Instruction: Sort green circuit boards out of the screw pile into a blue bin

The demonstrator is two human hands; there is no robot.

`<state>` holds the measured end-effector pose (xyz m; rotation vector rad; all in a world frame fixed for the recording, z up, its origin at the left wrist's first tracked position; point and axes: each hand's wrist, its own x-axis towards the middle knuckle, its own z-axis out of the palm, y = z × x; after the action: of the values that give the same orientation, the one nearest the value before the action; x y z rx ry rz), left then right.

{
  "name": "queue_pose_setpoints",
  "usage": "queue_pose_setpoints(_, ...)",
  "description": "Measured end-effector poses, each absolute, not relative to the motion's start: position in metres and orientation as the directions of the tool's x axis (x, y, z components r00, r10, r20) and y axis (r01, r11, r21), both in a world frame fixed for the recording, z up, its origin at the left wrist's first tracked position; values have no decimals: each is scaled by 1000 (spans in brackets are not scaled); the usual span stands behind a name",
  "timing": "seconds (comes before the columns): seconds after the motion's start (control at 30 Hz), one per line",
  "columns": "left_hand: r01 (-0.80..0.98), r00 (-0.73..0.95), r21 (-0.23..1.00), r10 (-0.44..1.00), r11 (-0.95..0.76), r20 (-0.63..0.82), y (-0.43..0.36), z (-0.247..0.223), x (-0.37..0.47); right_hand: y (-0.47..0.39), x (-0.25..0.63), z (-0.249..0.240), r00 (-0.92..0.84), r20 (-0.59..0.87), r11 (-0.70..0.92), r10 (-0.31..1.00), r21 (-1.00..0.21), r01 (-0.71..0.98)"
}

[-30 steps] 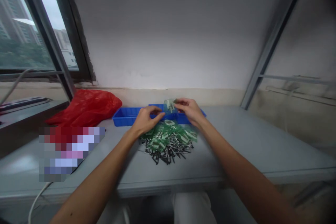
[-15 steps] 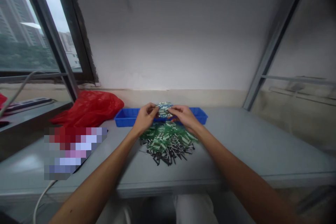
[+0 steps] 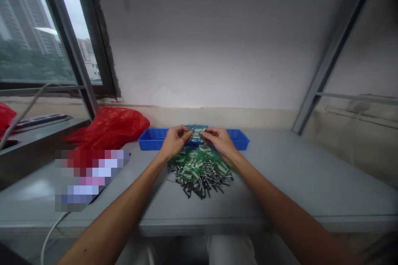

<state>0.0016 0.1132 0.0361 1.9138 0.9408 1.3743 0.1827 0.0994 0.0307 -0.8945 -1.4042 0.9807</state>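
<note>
Between my two hands is a small clear plastic packet (image 3: 197, 132) with a pale label-like patch; what is inside is too small to make out. My left hand (image 3: 173, 143) pinches its left edge between thumb and fingers. On the opposite edge, the thumb and fingers of my right hand (image 3: 220, 140) are closed too. The packet is held up in front of a long blue plastic tray (image 3: 241, 140), whose middle is hidden. Just below my hands lies a heap of green-tinted packets (image 3: 191, 161), with loose dark and silvery screws (image 3: 202, 184) along its near side.
A crumpled red plastic bag (image 3: 121, 126) lies left of the tray. In front of it is a flat object blurred out by pixels (image 3: 96, 178), with a white cable (image 3: 52, 232) below. Metal posts (image 3: 336, 56) rise from the grey table (image 3: 298, 174).
The packet has turned in my fingers and shows its pale patch more squarely. Both hands stay closed on it. The whole view has shifted slightly.
</note>
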Motion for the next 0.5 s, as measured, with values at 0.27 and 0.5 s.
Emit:
queue_pose_setpoints(0.27, 257, 231, 753, 795, -606, 561, 103, 40, 6, 99, 186, 29, -65, 468, 471, 881, -881, 38)
queue_pose_setpoints(0.5, 211, 206, 781, 808, -588, 553, 111, 35, 3, 100, 183, 28, -40, 426, 428, 904, -901, 69)
